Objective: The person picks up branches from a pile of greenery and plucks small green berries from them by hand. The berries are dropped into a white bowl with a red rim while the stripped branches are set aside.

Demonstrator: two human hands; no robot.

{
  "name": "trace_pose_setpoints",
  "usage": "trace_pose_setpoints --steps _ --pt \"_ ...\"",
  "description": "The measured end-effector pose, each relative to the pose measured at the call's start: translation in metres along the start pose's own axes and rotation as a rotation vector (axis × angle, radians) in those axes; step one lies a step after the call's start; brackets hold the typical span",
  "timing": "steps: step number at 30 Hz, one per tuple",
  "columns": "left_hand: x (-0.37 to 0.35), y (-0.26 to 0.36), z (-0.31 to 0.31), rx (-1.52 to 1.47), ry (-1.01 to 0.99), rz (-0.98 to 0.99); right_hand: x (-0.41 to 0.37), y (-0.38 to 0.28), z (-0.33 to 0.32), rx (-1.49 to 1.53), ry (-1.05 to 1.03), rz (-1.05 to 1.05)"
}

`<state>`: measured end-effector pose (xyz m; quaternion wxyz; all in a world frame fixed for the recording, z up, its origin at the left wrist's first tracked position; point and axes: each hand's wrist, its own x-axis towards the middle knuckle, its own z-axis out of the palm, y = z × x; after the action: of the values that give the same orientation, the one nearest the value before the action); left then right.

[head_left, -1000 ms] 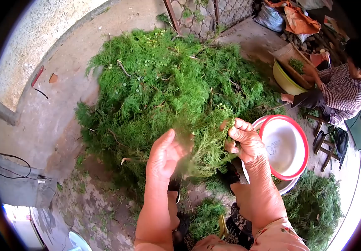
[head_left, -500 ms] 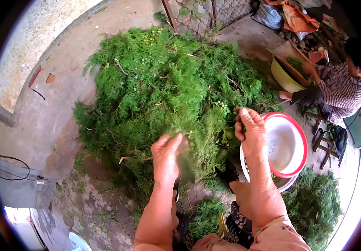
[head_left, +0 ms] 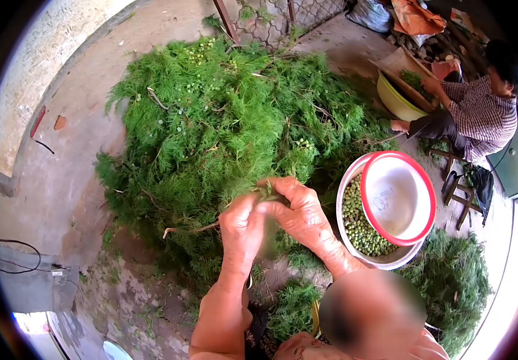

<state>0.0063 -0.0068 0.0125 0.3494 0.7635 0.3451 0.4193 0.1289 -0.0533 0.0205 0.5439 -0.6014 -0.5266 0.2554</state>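
Lowest in the frame, a small pile [head_left: 295,309] of feathery green cuttings lies on the rough concrete floor [head_left: 73,174]. A second, fuller lower-right pile [head_left: 451,294] sits toward the frame's edge.

Just above, at centre, the left hand [head_left: 241,231] and right hand [head_left: 298,213] meet fingertip to fingertip. Both pinch one soft, fine-leaved sprig [head_left: 272,237] that hangs blurred between the wrists. The grip looks closed on its thin stem, though the blur hides the exact hold.

Right of the hands are two round bowls, one in the other. The pale bowl [head_left: 346,240] holds many small round green berries [head_left: 361,222]. A smooth white red-rimmed bowl [head_left: 398,198] rests inside it, off to the right.

Beyond the hands, one big heap [head_left: 229,120] of the same lacy greenery, threaded with woody twigs, fills the upper middle.

At the upper right, one seated person in a checked shirt [head_left: 481,114] leans toward a yellow-green basin [head_left: 397,99].
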Motion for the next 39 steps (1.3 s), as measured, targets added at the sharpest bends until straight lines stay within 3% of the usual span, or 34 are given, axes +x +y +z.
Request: trace_pose_setpoints --steps 6,9,10,11,14,16,18,21,22,24,26,29,30,32,33,34,35,36,37,39 --pt "-0.002 -0.003 0.001 -0.082 -0.040 -0.083 -0.004 0.008 0.004 0.073 0.043 0.071" --pt "-0.002 0.001 0.000 -0.223 -0.017 -0.231 -0.006 -0.002 0.004 0.514 -0.004 0.411" --pt "-0.002 0.007 -0.001 -0.295 -0.008 -0.305 -0.006 -0.007 0.004 0.649 0.038 0.487" --pt "0.000 0.018 0.000 -0.553 0.025 -0.457 -0.004 -0.013 0.003 0.784 0.080 0.564" --pt "-0.005 0.014 0.007 -0.715 0.065 -0.542 0.001 -0.007 -0.004 1.058 0.168 0.677" --pt "-0.001 0.005 0.003 -0.812 0.075 -0.654 0.008 0.010 -0.016 1.130 0.235 0.651" --pt "0.004 0.005 -0.005 -0.857 0.133 -0.688 0.013 0.025 -0.030 1.180 0.461 0.654" --pt "0.006 0.002 -0.006 -0.881 0.246 -0.730 0.015 0.054 -0.062 1.155 0.647 0.741" --pt "0.005 -0.003 -0.009 -0.918 0.203 -0.727 0.012 0.068 -0.075 1.141 0.675 0.718" --pt "0.005 -0.006 -0.010 -0.946 0.202 -0.760 0.005 0.104 -0.101 1.046 0.823 0.722" --pt "0.006 -0.007 -0.013 -1.003 0.197 -0.799 -0.019 0.144 -0.134 0.875 0.822 0.611" --pt "0.006 -0.010 -0.014 -1.007 0.201 -0.795 -0.048 0.204 -0.186 0.814 1.038 0.852" --pt "0.006 -0.011 -0.014 -1.013 0.212 -0.804 -0.066 0.223 -0.198 0.647 0.991 0.812" --pt "0.007 -0.013 -0.014 -1.014 0.219 -0.826 -0.116 0.290 -0.232 -0.261 0.669 0.526" --pt "0.008 -0.015 -0.013 -1.076 0.202 -0.828 -0.112 0.243 -0.228 -0.633 0.545 0.601" --pt "0.008 -0.017 -0.013 -1.135 0.191 -0.827 -0.109 0.240 -0.229 -0.548 0.530 0.643" --pt "0.008 -0.020 -0.014 -1.188 0.186 -0.824 -0.111 0.246 -0.233 -0.252 0.603 0.704" --pt "0.008 -0.022 -0.014 -1.238 0.185 -0.849 -0.110 0.244 -0.235 0.219 0.778 0.746" --pt "0.008 -0.022 -0.013 -1.276 0.201 -0.856 -0.110 0.243 -0.235 0.490 0.897 0.749" --pt "0.008 -0.025 -0.012 -1.393 0.223 -0.867 -0.117 0.247 -0.240 0.817 1.095 0.737"
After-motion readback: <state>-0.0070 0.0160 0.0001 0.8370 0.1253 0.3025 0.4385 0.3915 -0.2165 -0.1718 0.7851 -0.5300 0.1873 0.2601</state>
